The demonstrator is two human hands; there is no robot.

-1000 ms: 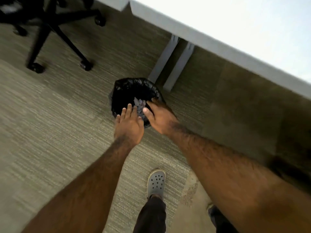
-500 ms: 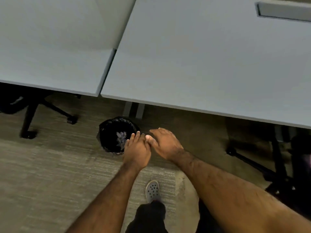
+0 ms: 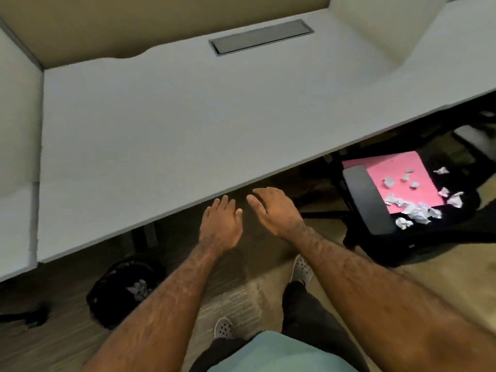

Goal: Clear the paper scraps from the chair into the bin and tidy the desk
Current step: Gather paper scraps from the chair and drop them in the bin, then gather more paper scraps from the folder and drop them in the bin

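Both hands are out in front of the person, in the middle of the frame, just below the front edge of the white counter [image 3: 161,130]. The left hand [image 3: 221,226] is flat with its back up, its fingers [image 3: 224,204] loose and a little spread, and it holds nothing. The right hand [image 3: 276,210] sits just beside it, not touching, with its fingers [image 3: 264,193] open wide and nothing in them. The black chair [image 3: 367,200] stands at the right of the frame, partly tucked under the counter. A pink sheet [image 3: 397,173] lies on its seat, and crumpled white paper scraps [image 3: 418,210] lie on the sheet and on the seat around it. The bin [image 3: 107,299] is at the lower left of the frame, on the floor under the counter edge, well apart from the chair. It has a black bag in it, and a few scraps in the bin [image 3: 137,288] show inside. A grey slot cover [image 3: 261,36] is set into the counter near the top of the frame. Two grey shoes [image 3: 302,269] stand on the carpet below the hands.
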